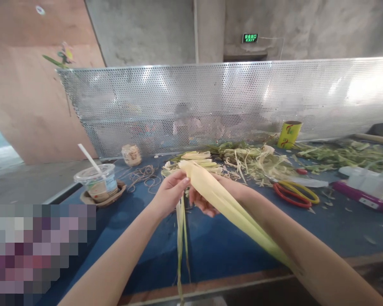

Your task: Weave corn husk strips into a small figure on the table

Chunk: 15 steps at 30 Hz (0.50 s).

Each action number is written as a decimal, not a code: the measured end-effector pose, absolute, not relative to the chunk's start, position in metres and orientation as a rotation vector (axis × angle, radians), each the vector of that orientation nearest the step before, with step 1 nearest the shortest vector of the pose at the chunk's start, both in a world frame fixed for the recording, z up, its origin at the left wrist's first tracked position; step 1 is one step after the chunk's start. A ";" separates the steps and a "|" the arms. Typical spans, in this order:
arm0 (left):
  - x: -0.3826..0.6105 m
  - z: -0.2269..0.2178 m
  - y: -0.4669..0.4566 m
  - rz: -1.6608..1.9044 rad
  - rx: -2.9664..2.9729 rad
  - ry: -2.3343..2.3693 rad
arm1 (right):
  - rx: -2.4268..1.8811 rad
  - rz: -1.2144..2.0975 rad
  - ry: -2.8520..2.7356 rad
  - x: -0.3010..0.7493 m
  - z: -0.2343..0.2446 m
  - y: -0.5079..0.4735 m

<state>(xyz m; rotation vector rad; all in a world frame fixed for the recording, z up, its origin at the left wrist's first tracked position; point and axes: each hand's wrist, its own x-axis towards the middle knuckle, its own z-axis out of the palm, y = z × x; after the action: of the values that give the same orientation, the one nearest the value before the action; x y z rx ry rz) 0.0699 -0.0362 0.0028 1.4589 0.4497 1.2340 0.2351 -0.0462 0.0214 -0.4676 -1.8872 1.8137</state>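
A long pale-yellow corn husk [232, 206] slants from the middle of the head view down toward the lower right, lying across my right forearm. My left hand [172, 189] pinches its upper end between thumb and fingers. Beneath the husk is my right hand [206, 204], its fingers curled in; the husk hides much of it, and its grip seems to be on the husk's underside. Thin husk strips [180, 238] hang from between the hands to the table's front edge. Just beyond the hands lies a pile of husk pieces [199, 158].
A lidded drink cup [100, 182] with a straw, a twine ball [131, 154] and loose cord [143, 176] are left. Torn husks [255, 161], red-and-yellow-handled scissors [293, 195], a yellow tube [289, 134] and a purple power strip [364, 195] are right. A perforated metal screen [210, 97] stands behind.
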 end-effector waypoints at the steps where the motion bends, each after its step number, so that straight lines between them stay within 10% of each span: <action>1: 0.070 0.004 -0.037 1.273 1.409 0.442 | -0.528 1.758 -1.981 0.238 0.025 -0.046; 15: 0.081 -0.001 -0.055 0.980 1.412 0.453 | -1.032 1.520 -1.945 0.241 0.053 -0.061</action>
<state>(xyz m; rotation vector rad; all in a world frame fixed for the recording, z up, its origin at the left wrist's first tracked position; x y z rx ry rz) 0.0808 -0.0548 -0.0014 1.4121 0.4531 0.9799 0.2407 -0.0613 0.0530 -1.0318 -1.9453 1.5200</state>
